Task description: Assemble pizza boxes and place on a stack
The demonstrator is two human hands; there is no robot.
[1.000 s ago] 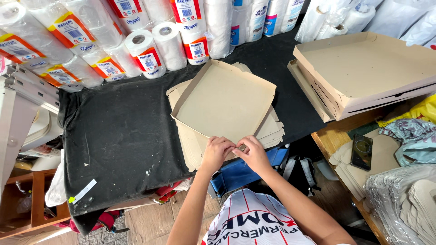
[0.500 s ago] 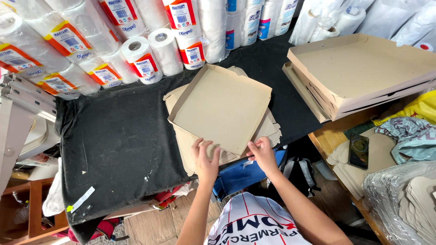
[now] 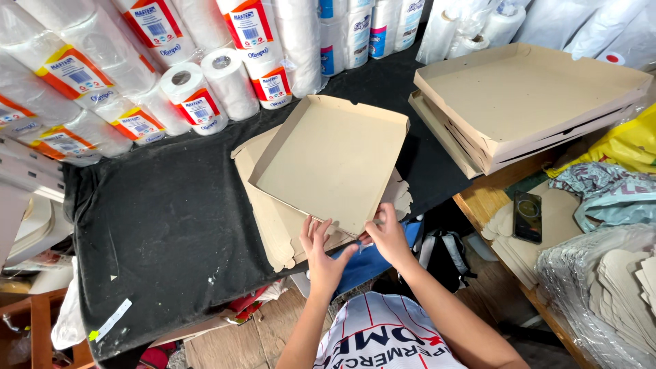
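A brown cardboard box tray (image 3: pixel 335 160) with folded-up sides lies on a stack of flat cardboard blanks (image 3: pixel 270 215) on the black-covered table (image 3: pixel 171 232). My left hand (image 3: pixel 322 249) has its fingers spread against the tray's near edge. Pinching the near wall of the same tray at its right end is my right hand (image 3: pixel 386 236). Both hands are at the table's front edge.
Several finished cardboard trays are stacked (image 3: pixel 526 102) at the right. Wrapped paper rolls (image 3: pixel 198 96) fill the back and left. A phone (image 3: pixel 527 215) lies on a wooden bench at the right, beside bagged cardboard blanks (image 3: pixel 608 294). A backpack (image 3: pixel 441 256) sits below.
The flat cardboard blank has had its sides folded up into a tray. My hands have moved apart along its near edge.
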